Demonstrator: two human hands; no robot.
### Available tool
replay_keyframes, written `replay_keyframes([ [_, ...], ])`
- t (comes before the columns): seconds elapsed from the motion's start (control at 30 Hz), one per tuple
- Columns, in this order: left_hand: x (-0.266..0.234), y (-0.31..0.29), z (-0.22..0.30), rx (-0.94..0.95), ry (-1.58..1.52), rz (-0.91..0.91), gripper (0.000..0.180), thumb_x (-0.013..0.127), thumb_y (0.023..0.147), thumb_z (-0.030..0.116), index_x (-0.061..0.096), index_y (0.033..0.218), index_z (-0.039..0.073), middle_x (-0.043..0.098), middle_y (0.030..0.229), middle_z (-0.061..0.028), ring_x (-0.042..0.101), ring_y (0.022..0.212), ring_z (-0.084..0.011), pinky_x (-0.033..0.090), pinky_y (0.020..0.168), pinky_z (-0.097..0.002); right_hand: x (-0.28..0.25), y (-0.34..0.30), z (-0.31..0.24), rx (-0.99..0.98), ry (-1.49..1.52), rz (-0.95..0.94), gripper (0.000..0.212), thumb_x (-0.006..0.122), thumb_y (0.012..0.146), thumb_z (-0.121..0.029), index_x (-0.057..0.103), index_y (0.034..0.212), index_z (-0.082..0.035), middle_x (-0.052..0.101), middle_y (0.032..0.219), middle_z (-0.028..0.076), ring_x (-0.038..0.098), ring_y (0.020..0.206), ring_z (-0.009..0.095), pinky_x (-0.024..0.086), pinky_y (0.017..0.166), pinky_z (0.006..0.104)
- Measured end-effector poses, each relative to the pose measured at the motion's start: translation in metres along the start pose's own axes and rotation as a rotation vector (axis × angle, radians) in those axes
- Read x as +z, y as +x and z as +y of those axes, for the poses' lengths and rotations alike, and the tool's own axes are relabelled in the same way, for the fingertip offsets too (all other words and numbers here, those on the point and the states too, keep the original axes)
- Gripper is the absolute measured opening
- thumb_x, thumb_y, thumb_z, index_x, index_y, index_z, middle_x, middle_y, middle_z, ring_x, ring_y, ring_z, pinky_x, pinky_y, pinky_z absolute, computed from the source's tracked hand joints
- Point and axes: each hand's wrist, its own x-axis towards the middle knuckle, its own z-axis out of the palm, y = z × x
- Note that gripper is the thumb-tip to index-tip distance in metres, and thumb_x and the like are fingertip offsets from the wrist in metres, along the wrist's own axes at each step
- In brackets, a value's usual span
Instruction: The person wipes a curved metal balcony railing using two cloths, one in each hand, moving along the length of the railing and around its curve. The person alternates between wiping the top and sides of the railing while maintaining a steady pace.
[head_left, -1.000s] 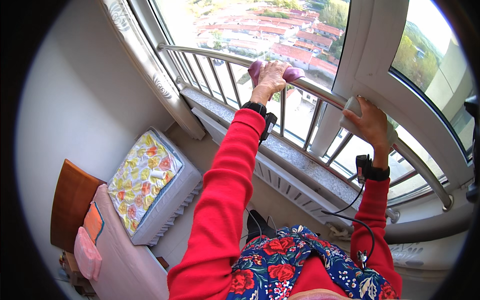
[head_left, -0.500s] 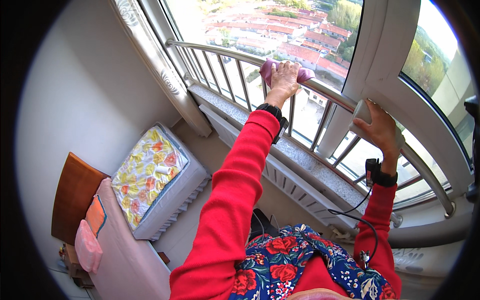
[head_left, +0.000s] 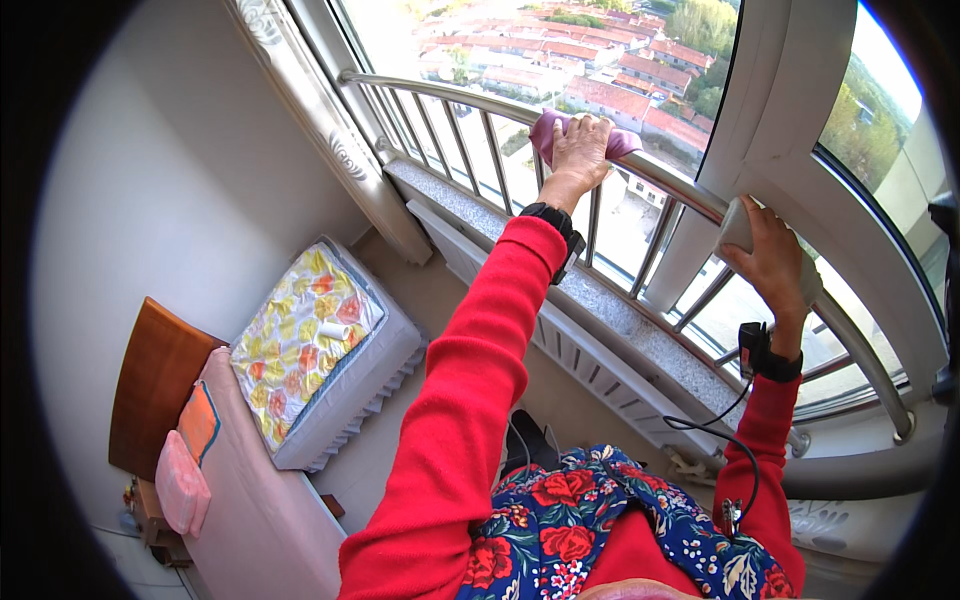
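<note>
The left hand (head_left: 580, 150) is closed down over a crumpled mauve-pink wiping cloth (head_left: 552, 132), pressing it onto the curved, polished metal guard rail (head_left: 440, 92) that runs along the inside of the bay window; hand and cloth sit at about twelve o'clock in the view, roughly midway along the visible rail. The right hand (head_left: 772, 258), at about two o'clock, is wrapped around a pale, rounded grip or pad (head_left: 735, 225) where the rail meets the white window frame post (head_left: 775, 110); it looks like a bracing hold, though what the pale thing is cannot be told. Judged from where the cloth lies, the wiping stands partway along: the rail stretches on toward ten o'clock to the left of the cloth and toward four o'clock beyond the right hand, and no difference in shine shows which part has been gone over. The thin upright bars (head_left: 490, 150) below the rail and the speckled grey stone sill (head_left: 620, 310) show nothing either way. Room for sliding the cloth is open along the rail's top to the left; to the right the post and the other hand close it off. Beneath lie the white ribbed radiator (head_left: 590, 365), and far down at eight o'clock a bed with a flowered yellow quilt (head_left: 300, 340), well apart from both arms.
</note>
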Motion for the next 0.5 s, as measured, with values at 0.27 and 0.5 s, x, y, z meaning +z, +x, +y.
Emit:
replay_keyframes([
  [0.27, 0.0029, 0.0024, -0.002, 0.004, -0.01, 0.002, 0.052, 0.056, 0.08, 0.006, 0.048, 0.13, 0.019, 0.048, 0.132, -0.0103, 0.039, 0.132, -0.0315, 0.02, 0.115, -0.0565, -0.0027, -0.0017, -0.0009, 0.006, 0.027, 0.011, 0.079, 0.081, 0.075, -0.036, 0.046, 0.142, -0.013, 0.061, 0.127, 0.011, 0.059, 0.117, 0.029, 0.043, 0.105, 0.0415],
  [0.5, 0.0079, 0.0015, -0.0034, 0.002, -0.001, 0.041, 0.057, 0.064, 0.079, 0.013, 0.046, 0.133, 0.02, 0.047, 0.134, -0.0092, 0.036, 0.135, -0.0304, 0.019, 0.115, -0.0562, -0.0042, -0.0014, -0.0018, 0.002, 0.027, 0.017, 0.076, 0.08, 0.075, -0.035, 0.048, 0.14, -0.013, 0.061, 0.126, 0.011, 0.059, 0.116, 0.029, 0.043, 0.105, 0.0417],
])
